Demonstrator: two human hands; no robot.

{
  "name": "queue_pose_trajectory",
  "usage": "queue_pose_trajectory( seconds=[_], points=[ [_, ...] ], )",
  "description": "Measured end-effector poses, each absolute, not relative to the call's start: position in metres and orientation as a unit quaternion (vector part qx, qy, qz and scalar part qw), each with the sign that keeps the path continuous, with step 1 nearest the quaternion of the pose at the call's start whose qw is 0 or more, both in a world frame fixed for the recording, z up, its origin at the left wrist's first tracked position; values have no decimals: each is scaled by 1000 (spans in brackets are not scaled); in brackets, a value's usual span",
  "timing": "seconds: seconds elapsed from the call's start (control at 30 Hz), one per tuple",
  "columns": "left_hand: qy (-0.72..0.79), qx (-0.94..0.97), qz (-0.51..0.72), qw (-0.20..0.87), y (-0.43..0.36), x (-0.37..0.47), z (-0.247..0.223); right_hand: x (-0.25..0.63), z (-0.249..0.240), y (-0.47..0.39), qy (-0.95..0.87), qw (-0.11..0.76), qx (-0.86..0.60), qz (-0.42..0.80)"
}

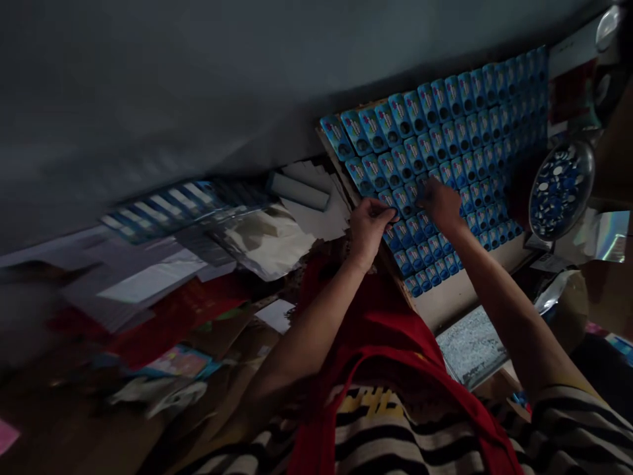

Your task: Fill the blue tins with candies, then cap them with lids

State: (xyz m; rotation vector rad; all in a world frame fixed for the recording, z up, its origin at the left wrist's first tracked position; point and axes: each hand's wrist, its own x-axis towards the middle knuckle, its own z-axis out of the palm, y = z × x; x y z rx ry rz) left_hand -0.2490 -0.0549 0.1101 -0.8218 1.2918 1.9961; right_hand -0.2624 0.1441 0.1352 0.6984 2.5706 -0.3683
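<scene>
Rows of small blue cards (430,105) cover a board (322,135) that lies tilted in front of me. Each card carries a pink and white print and a round spot; the spots look dark in the upper rows and blue in the lower ones. At the board's left edge, my left hand (368,227) has thumb and fingers pinched together over a card, with something small and dark at the fingertips. My right hand (441,203) hovers over the middle rows, its fingers bent together and blurred, and what they hold, if anything, cannot be made out.
To the right stands a round clear bowl (561,191) of blue and white pieces. A silvery tray (473,346) lies below the board. On the left are a plastic bag (271,241), a white box (301,191), a row of blue and white packs (163,210) and loose papers.
</scene>
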Motion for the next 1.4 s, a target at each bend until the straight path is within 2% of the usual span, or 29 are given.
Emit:
queue_pose_trajectory(
  seconds=[0.07, 0.2, 0.27, 0.4, 0.53, 0.67, 0.8, 0.97, 1.13, 1.3, 1.4],
  points=[
    [483, -311, 761, 301, -52, -245, 111, -248, 145, 131, 923, 190, 251, -220],
    [486, -289, 764, 309, -48, -233, 113, -205, 150, 104, 812, 137, 257, -505],
    [483, -288, 751, 346, -48, -227, 115, -187, 144, 97, 770, 131, 277, -559],
    [427, -322, 734, 418, -55, -219, 118, -177, 134, 100, 794, 134, 315, -503],
    [398, -344, 747, 406, -71, -223, 123, -203, 138, 106, 892, 143, 282, -323],
    [393, -319, 780, 368, -86, -237, 127, -239, 148, 99, 935, 225, 240, -130],
    [357, -320, 793, 375, -95, -254, 126, -264, 146, 97, 926, 295, 231, -48],
    [321, -327, 793, 403, -97, -268, 125, -276, 137, 110, 932, 287, 221, -35],
    [329, -337, 777, 418, -94, -269, 133, -269, 156, 101, 943, 279, 178, -40],
    [344, -381, 763, 392, -92, -252, 129, -219, 162, 59, 952, 165, 54, -252],
    [335, -402, 756, 393, -86, -237, 126, -187, 151, 43, 932, 133, 11, -337]
  ],
)
